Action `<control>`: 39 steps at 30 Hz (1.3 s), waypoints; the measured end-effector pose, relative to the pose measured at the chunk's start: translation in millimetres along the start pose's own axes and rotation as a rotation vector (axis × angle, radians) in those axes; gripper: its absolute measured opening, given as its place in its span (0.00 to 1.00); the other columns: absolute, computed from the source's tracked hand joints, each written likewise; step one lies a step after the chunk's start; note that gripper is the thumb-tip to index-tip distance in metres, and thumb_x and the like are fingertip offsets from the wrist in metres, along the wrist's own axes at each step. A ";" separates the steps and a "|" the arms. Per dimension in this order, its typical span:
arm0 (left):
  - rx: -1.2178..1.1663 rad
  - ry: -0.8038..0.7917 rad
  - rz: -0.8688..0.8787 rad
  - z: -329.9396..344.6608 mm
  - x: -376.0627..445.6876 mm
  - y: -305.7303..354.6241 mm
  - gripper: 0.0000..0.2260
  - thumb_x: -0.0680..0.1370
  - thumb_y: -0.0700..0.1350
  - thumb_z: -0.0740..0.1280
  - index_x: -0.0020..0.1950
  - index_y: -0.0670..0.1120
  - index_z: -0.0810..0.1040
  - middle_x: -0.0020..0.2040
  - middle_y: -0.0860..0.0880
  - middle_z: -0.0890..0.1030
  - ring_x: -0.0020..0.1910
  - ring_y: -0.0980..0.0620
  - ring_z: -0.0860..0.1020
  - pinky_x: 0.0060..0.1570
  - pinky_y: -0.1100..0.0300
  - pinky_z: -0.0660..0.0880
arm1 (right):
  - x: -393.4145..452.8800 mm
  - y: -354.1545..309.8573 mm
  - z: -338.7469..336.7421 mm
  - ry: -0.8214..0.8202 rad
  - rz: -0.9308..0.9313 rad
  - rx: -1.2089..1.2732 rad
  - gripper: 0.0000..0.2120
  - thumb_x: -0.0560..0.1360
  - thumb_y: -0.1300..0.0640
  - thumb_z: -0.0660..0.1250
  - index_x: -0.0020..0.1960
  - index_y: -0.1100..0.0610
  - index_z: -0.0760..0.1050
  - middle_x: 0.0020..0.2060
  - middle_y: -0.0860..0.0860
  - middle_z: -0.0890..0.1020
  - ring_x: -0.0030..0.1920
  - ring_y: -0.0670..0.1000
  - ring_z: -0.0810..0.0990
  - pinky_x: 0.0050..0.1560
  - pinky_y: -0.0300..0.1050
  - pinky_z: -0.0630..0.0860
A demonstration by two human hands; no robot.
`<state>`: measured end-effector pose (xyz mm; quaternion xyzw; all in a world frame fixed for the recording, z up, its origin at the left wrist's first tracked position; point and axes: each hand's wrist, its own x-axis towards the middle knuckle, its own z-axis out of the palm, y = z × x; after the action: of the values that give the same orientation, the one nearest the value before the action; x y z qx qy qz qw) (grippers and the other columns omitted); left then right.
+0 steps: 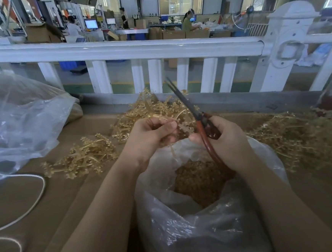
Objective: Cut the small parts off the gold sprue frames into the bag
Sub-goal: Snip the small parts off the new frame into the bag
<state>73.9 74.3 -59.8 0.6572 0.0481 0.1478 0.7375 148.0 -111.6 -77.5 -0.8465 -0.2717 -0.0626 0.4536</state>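
Because the cut pieces are meant to drop straight down, the clear bag [207,212] sits open right under both hands, its bottom already heaped with small gold parts [197,179]. The left hand [152,137] curls its fingers and thumb around a gold frame [183,127], holding it just above the bag's mouth so the branch ends face the tool. The right hand [225,141] grips the red handles of the scissors [187,106], blades slightly parted and pointing up and away, beside the frame, probably between snips. More frames lie in heaps on the brown table [77,192]: one to the left [84,156], one behind the hands [151,107], and a large one on the right [301,135], likely within easy reach.
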 end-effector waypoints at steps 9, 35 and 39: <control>0.032 0.009 0.073 -8.0 0.5 2.5 0.08 0.76 0.34 0.69 0.39 0.41 0.82 0.34 0.47 0.82 0.32 0.55 0.78 0.36 0.67 0.75 | -4.9 3.1 2.3 0.020 -0.132 -0.358 0.29 0.61 0.17 0.60 0.48 0.39 0.69 0.38 0.34 0.75 0.39 0.33 0.73 0.35 0.30 0.63; -0.206 0.079 -0.159 -3.0 0.1 8.8 0.04 0.75 0.38 0.69 0.41 0.45 0.81 0.34 0.49 0.83 0.32 0.57 0.80 0.31 0.66 0.67 | -2.0 8.1 8.3 0.124 -0.185 -0.520 0.39 0.61 0.13 0.47 0.43 0.45 0.74 0.29 0.38 0.73 0.29 0.37 0.69 0.30 0.33 0.64; -0.114 0.060 -0.104 -5.3 0.4 8.9 0.03 0.73 0.40 0.70 0.39 0.45 0.81 0.35 0.48 0.83 0.34 0.55 0.79 0.35 0.62 0.65 | -1.5 6.0 6.0 0.107 -0.175 -0.532 0.37 0.61 0.14 0.49 0.43 0.44 0.74 0.29 0.37 0.73 0.29 0.38 0.68 0.30 0.34 0.63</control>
<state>71.5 80.3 -51.7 0.6061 0.0960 0.1313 0.7786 149.0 -110.0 -85.9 -0.9046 -0.2934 -0.2152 0.2219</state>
